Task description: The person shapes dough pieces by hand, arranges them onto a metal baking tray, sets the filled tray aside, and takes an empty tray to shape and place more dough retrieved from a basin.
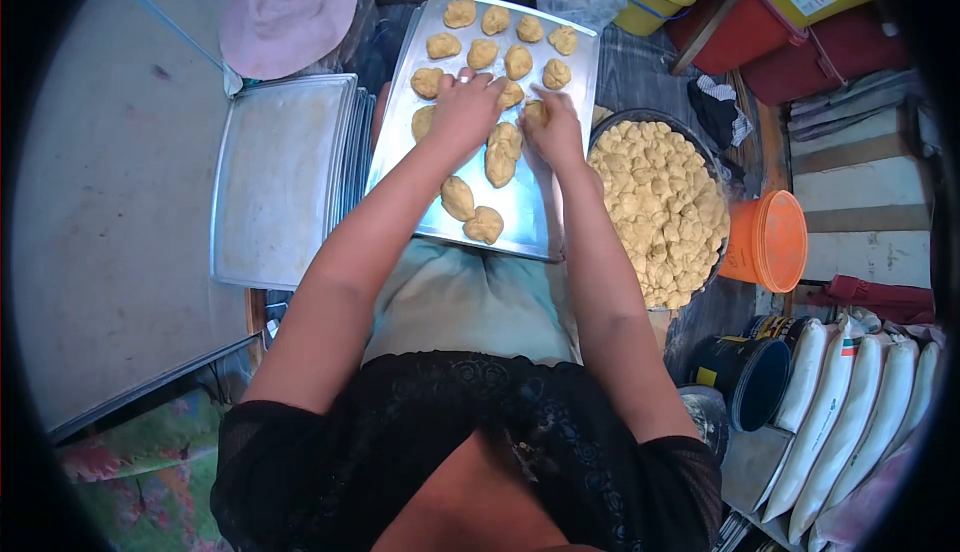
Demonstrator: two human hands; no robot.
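Observation:
A shiny metal baking tray (540,214) lies in front of me with rows of yellowish dough pieces (482,54) on it. Over the middle of the tray is my left hand (468,112), a ring on one finger, its fingers stretched forward beside a dough piece (511,96). What lies under that palm is hidden. At the tray's right side, my right hand (556,130) has its fingers curled round a lump of dough (536,113). Closer to me lie a long dough piece (503,155) and two touching pieces (470,210).
A large round basin (722,192) heaped with dough pieces stands right of the tray. Beyond it are an orange bucket (780,242), a dark bucket (755,382) and white filled bags (840,432). Stacked metal trays (280,182) and a pink hat (288,20) are at left.

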